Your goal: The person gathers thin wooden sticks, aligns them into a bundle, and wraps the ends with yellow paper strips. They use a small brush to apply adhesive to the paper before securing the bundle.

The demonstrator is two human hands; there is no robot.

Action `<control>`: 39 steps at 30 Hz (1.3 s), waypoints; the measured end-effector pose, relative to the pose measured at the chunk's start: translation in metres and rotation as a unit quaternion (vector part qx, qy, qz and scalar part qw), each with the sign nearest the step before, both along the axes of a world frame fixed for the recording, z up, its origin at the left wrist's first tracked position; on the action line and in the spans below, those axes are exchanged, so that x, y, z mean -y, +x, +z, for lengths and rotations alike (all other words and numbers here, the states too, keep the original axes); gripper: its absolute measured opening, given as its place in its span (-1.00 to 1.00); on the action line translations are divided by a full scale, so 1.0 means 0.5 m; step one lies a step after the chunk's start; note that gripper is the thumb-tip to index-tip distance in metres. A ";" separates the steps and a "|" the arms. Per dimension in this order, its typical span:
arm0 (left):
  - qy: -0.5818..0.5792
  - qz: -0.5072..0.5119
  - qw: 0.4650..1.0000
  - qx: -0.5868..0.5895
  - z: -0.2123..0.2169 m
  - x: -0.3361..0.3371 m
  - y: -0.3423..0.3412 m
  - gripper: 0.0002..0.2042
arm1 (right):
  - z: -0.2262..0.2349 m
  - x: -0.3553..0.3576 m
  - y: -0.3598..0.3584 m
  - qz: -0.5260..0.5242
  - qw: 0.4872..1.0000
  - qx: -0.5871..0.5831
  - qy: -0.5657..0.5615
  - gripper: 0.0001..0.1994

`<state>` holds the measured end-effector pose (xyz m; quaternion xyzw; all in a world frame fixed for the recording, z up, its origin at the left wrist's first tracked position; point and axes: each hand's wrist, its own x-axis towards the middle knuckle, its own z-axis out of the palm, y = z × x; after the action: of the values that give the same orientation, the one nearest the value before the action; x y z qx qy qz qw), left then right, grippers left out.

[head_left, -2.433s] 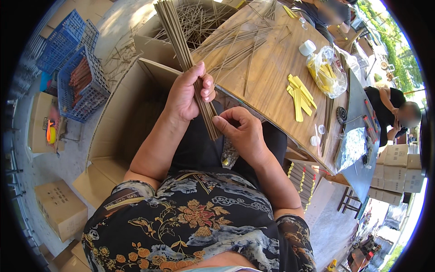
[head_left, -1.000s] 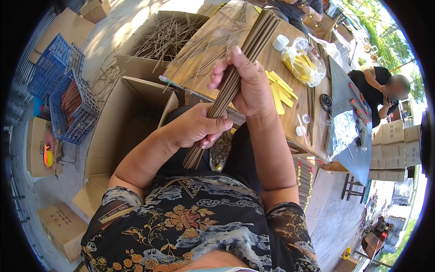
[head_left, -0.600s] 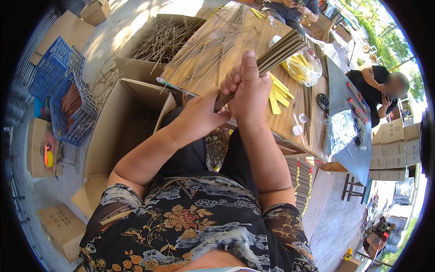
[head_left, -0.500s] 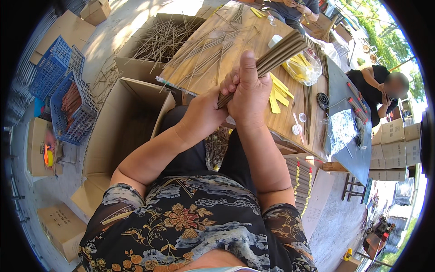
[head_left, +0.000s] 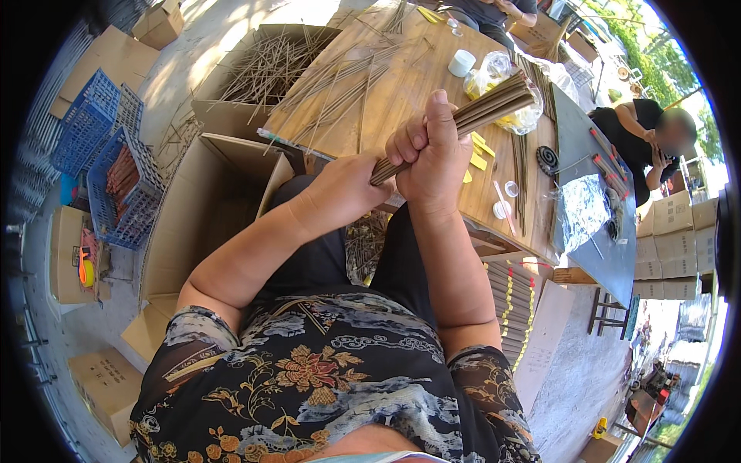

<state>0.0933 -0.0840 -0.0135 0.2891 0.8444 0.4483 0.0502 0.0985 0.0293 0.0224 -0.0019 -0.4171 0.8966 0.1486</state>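
A bundle [head_left: 498,104] of thin brown sticks is held in both hands above the lap, at the near edge of the wooden table [head_left: 413,81], slanting up to the right. By the right hand [head_left: 434,158] the bundle is gripped around its middle, with the fingers curled closed over the sticks and the thumb pointed upward. The lower end is met by the left hand [head_left: 343,189], which is set just beside the right; its fingertips are hidden, so how tightly they are pressed cannot be told. The far end of the bundle is seen in front of a clear bag [head_left: 526,122] of yellow strips. More yellow strips [head_left: 478,160] are laid on the table near the right hand, and a white tub [head_left: 461,63] is stood beside the bag. Loose sticks [head_left: 332,104] are scattered over the table's left part. Beyond its left edge, a carton [head_left: 220,116] is filled with tangled sticks, and nearer, a large open carton [head_left: 174,220] is placed. Reddish sticks [head_left: 121,179] are kept in a blue crate [head_left: 127,224]. At the right, a co-worker [head_left: 637,127] in black is seen by a dark table [head_left: 598,266].
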 end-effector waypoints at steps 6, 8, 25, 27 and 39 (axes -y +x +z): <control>0.063 0.069 0.995 -0.046 -0.022 -0.033 0.019 -0.78 | 0.007 -0.006 0.007 -0.017 1.000 -0.001 0.010 -0.70; 0.075 0.013 0.995 0.059 -0.014 -0.036 0.015 -0.77 | 0.009 -0.019 0.007 0.027 0.998 0.007 0.052 -0.69; 0.104 -0.157 0.885 0.426 0.031 -0.018 0.019 -0.89 | 0.000 -0.058 0.027 0.179 0.981 -0.079 -0.002 -0.68; 0.080 -0.116 0.945 0.294 0.023 -0.026 0.015 -0.88 | 0.002 -0.049 0.028 0.097 0.995 -0.038 -0.004 -0.69; 0.061 0.021 0.998 0.018 -0.011 -0.054 0.026 -0.82 | 0.013 -0.035 0.026 -0.012 1.000 0.004 0.026 -0.70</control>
<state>0.1061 -0.0571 -0.0191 0.2657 0.8203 0.5051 0.0383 0.1117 0.0467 0.0288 -0.0066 -0.4408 0.8837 0.1576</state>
